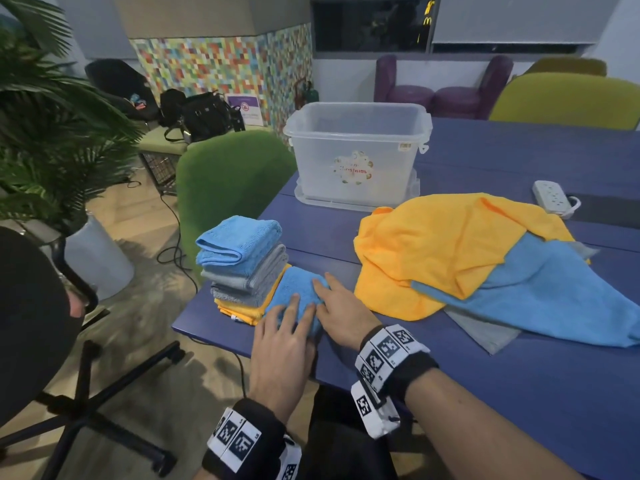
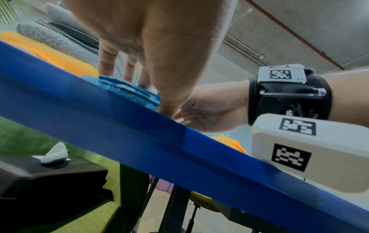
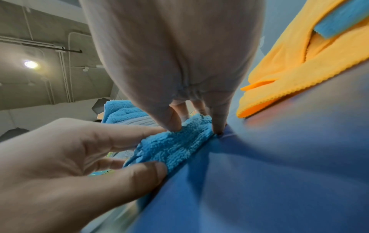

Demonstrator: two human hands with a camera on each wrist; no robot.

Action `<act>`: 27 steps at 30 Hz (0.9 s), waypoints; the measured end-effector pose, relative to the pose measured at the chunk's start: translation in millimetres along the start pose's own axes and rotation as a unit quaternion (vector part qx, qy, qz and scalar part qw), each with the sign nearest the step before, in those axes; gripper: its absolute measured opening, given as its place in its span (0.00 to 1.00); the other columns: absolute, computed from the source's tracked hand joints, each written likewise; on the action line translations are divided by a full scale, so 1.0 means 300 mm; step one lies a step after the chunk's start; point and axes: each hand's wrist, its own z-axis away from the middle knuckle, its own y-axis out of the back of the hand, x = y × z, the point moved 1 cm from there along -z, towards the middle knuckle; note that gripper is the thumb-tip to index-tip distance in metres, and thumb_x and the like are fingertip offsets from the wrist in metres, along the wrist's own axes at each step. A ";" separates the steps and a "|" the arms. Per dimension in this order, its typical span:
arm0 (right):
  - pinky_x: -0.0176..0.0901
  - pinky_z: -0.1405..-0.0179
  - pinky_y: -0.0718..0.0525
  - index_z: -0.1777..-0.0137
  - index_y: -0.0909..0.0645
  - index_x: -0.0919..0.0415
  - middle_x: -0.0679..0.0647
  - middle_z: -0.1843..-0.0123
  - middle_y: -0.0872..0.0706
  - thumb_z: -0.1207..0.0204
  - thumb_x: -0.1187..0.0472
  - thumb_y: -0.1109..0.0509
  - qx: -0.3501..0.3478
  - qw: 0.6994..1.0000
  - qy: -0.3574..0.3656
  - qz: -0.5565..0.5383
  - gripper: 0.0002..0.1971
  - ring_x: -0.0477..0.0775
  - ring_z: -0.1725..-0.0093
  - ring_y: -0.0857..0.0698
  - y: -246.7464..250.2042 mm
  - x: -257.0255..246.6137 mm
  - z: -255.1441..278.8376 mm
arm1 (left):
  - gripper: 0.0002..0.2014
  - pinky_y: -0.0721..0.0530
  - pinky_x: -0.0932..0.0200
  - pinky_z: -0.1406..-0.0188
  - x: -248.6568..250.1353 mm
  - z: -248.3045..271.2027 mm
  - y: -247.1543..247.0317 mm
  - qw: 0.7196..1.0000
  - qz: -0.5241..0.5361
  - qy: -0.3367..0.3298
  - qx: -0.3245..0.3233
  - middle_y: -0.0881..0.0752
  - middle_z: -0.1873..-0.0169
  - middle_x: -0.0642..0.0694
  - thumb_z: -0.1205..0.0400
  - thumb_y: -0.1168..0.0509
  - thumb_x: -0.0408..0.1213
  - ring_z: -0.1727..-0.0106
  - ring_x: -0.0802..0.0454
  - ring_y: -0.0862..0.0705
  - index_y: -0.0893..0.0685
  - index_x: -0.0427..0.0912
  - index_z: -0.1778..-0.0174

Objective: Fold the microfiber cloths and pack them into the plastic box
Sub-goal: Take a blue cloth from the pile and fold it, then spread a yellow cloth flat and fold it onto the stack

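Note:
A small folded blue cloth (image 1: 294,285) (image 2: 127,89) (image 3: 175,141) lies near the front left corner of the blue table (image 1: 485,393). My left hand (image 1: 287,327) (image 2: 159,47) (image 3: 79,157) rests on its near end with straight fingers, thumb against its edge. My right hand (image 1: 341,317) (image 3: 179,63) presses its right side with the fingertips. Just left of it stands a stack of folded cloths (image 1: 242,258), blue on top, grey below, orange at the bottom. The clear plastic box (image 1: 356,140) stands open behind, and I see no cloth in it.
Loose orange (image 1: 433,244), blue (image 1: 540,292) and grey (image 1: 485,334) cloths are heaped to the right of my hands. A white power strip (image 1: 554,199) lies at the far right. A green chair (image 1: 228,188) stands off the table's left edge.

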 end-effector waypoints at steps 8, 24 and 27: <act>0.57 0.16 0.36 0.10 0.49 0.56 0.56 0.08 0.57 0.09 0.59 0.49 -0.025 0.999 -0.009 0.043 0.29 0.63 0.12 0.43 0.008 -0.042 -0.023 | 0.29 0.14 0.39 0.41 -0.023 -0.018 -0.008 1.000 -0.008 0.016 0.000 0.17 0.27 0.37 0.27 0.19 0.38 0.36 0.34 0.17 0.14 0.41 0.29; 0.49 0.23 0.30 0.16 0.30 0.56 0.56 0.20 0.24 0.12 0.55 0.38 0.129 0.992 0.005 -0.014 0.25 0.56 0.21 0.27 0.255 0.120 0.206 | 0.38 0.19 0.36 0.30 0.116 -0.057 0.162 0.992 0.115 0.021 0.040 0.18 0.26 0.39 0.26 0.40 0.66 0.28 0.35 0.20 0.16 0.42 0.28; 0.53 0.31 0.22 0.22 0.22 0.51 0.52 0.28 0.16 0.14 0.53 0.36 0.180 0.982 -0.052 0.036 0.21 0.56 0.29 0.19 0.384 0.228 0.288 | 0.34 0.19 0.42 0.29 0.217 -0.121 0.231 0.979 0.190 -0.012 0.070 0.17 0.28 0.42 0.23 0.37 0.63 0.29 0.39 0.20 0.16 0.43 0.29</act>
